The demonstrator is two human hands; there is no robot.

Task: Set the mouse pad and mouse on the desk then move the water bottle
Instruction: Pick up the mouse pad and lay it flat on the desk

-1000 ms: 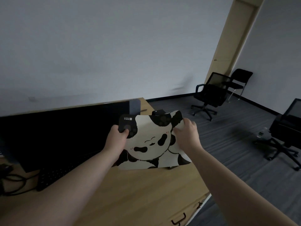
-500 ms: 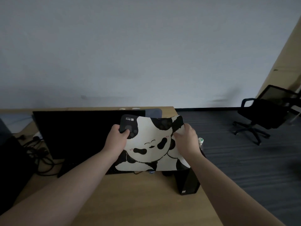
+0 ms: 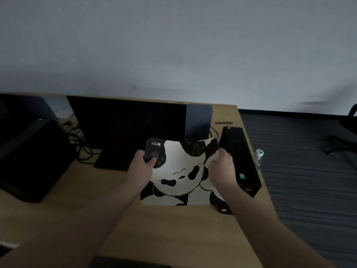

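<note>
A white mouse pad (image 3: 179, 171) printed with black panda shapes hangs just above the wooden desk (image 3: 173, 229), in front of the monitor. My left hand (image 3: 142, 167) grips its upper left corner, thumb on top. My right hand (image 3: 222, 167) grips its right edge. A clear water bottle (image 3: 258, 157) with a green and white cap stands at the desk's right edge, partly hidden behind a black box. No mouse is visible.
A dark monitor (image 3: 127, 122) stands at the back with a black keyboard (image 3: 114, 159) below it. A tall black box (image 3: 239, 159) lies right of the pad. A black computer case (image 3: 32, 159) and cables (image 3: 81, 140) occupy the left. Dark carpet lies to the right.
My view has swung left and down from the room toward the desk. Both hands have kept their grip on the mouse pad and lowered it closer to the desk surface.
</note>
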